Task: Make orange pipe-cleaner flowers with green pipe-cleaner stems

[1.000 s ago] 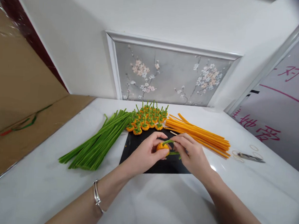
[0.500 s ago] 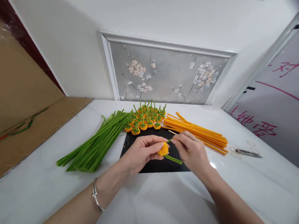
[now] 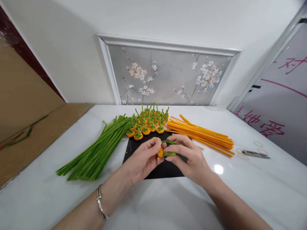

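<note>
white marble-look surface (image 3: 68, 206), 1 black mat (image 3: 163, 168); above it, 1 orange piece (image 3: 160, 152) pinched in left hand (image 3: 144, 159), right hand (image 3: 192, 158) fingers curved round green stems (image 3: 170, 154); behind, 1 framed floral panel (image 3: 171, 78).

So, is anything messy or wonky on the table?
A little: one green stem pokes out of the green bundle with a bent tip, and an orange stem sticks out crookedly from its pile. Nothing looks broken.
</note>
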Motion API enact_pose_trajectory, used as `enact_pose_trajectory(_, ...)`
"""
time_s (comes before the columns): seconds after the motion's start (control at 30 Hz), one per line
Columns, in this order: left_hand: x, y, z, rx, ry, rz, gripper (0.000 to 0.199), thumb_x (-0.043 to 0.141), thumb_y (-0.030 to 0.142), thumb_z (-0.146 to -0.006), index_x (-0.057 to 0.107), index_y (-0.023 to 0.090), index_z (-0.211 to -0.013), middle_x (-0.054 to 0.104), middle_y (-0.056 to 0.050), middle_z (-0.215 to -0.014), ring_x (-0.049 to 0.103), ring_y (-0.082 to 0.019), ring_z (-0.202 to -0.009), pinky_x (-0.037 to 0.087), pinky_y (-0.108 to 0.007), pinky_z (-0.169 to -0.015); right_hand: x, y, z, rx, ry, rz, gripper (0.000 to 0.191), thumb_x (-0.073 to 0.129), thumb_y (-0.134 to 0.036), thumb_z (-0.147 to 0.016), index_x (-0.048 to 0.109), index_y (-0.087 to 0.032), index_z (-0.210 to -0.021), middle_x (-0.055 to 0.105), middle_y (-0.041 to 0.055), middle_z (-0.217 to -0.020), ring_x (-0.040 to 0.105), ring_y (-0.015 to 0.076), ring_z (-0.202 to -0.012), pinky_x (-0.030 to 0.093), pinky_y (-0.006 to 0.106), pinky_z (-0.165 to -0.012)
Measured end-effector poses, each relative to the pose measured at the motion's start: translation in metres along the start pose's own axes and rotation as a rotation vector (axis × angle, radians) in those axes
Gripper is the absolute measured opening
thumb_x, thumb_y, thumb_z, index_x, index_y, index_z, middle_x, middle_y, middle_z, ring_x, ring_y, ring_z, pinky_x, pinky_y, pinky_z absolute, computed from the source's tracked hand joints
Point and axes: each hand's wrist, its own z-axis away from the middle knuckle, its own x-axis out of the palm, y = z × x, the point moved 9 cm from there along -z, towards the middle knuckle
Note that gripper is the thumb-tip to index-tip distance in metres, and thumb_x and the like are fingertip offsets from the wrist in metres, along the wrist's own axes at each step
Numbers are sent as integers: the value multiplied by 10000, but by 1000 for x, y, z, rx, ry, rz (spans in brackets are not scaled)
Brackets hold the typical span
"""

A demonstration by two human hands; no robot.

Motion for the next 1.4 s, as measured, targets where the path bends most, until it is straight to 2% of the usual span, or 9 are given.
enact_pose_trajectory(0.1, 1, -9, 0, -64, 15, -121, 125, 637, 138, -789, 518, 164, -815, 514, 29, -718, 476, -50, -604, 376, -160, -557, 6, 2, 2, -6, 9, -26, 172, 524, -135, -878, 676, -213, -892, 594, 68, -985, 617, 156, -893, 531, 289, -781)
enact_pose_trajectory(0.23, 3, -12, 1, -115, 4, -285, 233, 540, 48, -732, 526, 168, -931, 523, 14, -780, 474, -75, -651, 368, -199, -606, 6, 4, 2, 32, 35, -15, 184, 514, -131, -878, 683, -204, -861, 616, 48, -845, 614, 134, -751, 529, 252, -669)
enact_pose_trajectory(0.47, 19, -7, 9, -98, -180, -720, 131, 493, 96, -762, 568, 165, -844, 515, 18, -765, 450, -99, -675, 366, -230, -649, 3, 8, 0, 150, 42, -29, 159, 540, -180, -870, 680, -191, -795, 618, 31, -714, 590, 116, -600, 501, 228, -556)
enact_pose_trajectory(0.63, 19, -8, 8, -72, -178, -845, 113, 537, 117, -754, 599, 151, -841, 551, 4, -776, 501, -131, -744, 408, -264, -720, -1, 13, 2, 177, 92, 60, 164, 557, -237, -875, 693, -203, -791, 590, 7, -632, 542, 105, -538, 462, 215, -507)
enact_pose_trajectory(0.83, 14, -9, 1, 10, -85, -681, 194, 612, 266, -808, 640, 149, -960, 592, -31, -897, 555, -137, -804, 492, -280, -760, 5, 13, 2, 166, 46, 66, 178, 581, -231, -866, 708, -192, -749, 588, 3, -596, 500, 96, -505, 411, 211, -469)
enact_pose_trajectory(0.97, 7, -5, -2, 73, -5, -637, 220, 649, 317, -798, 692, 151, -936, 642, -44, -925, 594, -158, -847, 522, -297, -798, 6, 20, 2, 217, 25, 23, 101, 613, -219, -843, 709, -206, -871, 595, -8, -648, 532, 99, -545, 450, 211, -515)
enact_pose_trajectory(1.1, -6, -8, -3, -19, 96, -354, 212, 647, 315, -814, 702, 133, -908, 669, -60, -898, 622, -139, -806, 536, -282, -789, 2, 15, 0, 109, 0, 91, 178, 562, -194, -870, 689, -232, -987, 614, 37, -850, 592, 143, -765, 497, 269, -685)
enact_pose_trajectory(1.23, -9, -6, -2, -47, 128, -170, 154, 617, 232, -840, 691, 115, -909, 670, -65, -857, 631, -120, -751, 555, -268, -756, 1, 3, 1, -40, -4, 296, 214, 597, -188, -847, 673, -280, -1025, 620, 56, -1038, 546, 223, -1021, 413, 400, -865)
enact_pose_trajectory(1.4, -3, -9, 0, -66, 99, -76, 135, 570, 163, -867, 681, 94, -900, 657, -60, -822, 628, -106, -694, 564, -264, -728, 2, -8, 2, -94, 34, 394, 139, 600, -250, -865, 660, -255, -990, 642, 53, -1049, 531, 235, -1071, 333, 436, -922)
